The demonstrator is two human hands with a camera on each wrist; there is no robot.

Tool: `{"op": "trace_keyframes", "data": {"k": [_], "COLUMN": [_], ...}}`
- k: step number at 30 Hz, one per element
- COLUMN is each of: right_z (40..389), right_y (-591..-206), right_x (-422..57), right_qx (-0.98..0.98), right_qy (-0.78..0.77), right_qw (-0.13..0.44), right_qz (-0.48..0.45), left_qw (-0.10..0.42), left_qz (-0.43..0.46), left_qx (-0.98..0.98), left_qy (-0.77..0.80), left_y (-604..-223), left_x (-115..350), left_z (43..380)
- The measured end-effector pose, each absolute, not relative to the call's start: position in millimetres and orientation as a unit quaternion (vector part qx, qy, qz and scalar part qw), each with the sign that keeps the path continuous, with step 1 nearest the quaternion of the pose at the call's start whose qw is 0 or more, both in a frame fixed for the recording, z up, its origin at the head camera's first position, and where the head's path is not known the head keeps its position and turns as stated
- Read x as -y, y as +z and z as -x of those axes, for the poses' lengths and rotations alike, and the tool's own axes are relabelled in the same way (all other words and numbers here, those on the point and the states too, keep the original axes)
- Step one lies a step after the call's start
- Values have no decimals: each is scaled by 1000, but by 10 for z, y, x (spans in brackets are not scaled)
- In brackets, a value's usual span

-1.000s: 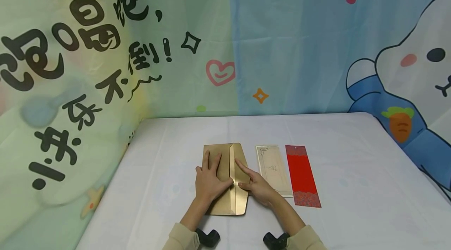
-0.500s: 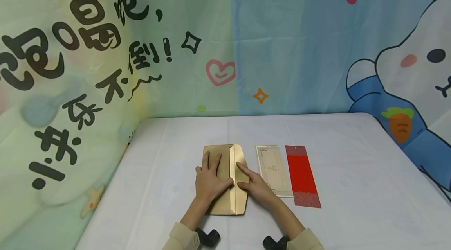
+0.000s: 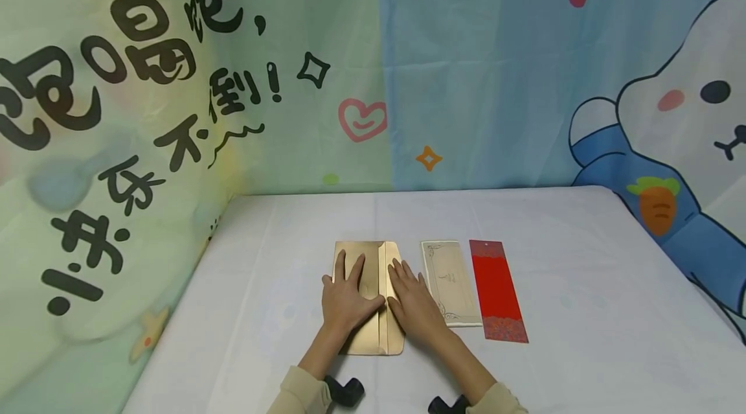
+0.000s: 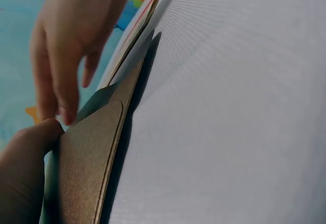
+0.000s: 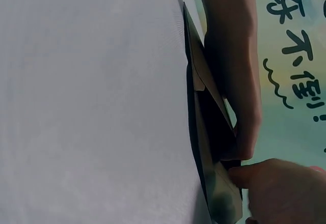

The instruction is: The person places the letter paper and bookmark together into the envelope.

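Printed curtain backs the head view, its black Chinese characters including "不倒!". On the white surface, the left hand lies spread-fingered on a gold envelope; the right hand, fingers straight, covers its right side. Beside stand a cream card, script too small to read, and a red strip. Left wrist view: right fingers point down near the left thumb. Right wrist view: "不倒!" runs sideways.
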State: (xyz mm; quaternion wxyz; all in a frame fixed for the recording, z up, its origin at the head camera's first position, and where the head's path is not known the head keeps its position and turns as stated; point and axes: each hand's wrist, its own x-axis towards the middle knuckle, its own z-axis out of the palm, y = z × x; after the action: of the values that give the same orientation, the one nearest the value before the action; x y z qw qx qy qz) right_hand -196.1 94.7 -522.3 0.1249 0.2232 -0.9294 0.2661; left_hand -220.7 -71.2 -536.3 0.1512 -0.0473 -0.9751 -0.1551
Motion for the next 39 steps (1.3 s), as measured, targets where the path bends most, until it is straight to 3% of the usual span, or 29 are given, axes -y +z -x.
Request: {"op": "trace_keyframes", "data": {"k": [17,34,39], "right_z": [1892,1947,2026], "right_y": [-5219,-5233,-5232], "right_x": [-972,-1065,-1271], "right_qx": [955,932,933], "right_qy": [174,253,281], "right_qw": [52,46,76], "right_qz": [-234,-256,-211], "left_qw": [164,144,145], "left_qz": [47,40,41], "left_qx": [971,979,977], "left_qy": [-165,-137,-150], "left_y": [-5368,-5392,-5389], "left_x": [730,733,723], "left_z": [2212,2229,2216]}}
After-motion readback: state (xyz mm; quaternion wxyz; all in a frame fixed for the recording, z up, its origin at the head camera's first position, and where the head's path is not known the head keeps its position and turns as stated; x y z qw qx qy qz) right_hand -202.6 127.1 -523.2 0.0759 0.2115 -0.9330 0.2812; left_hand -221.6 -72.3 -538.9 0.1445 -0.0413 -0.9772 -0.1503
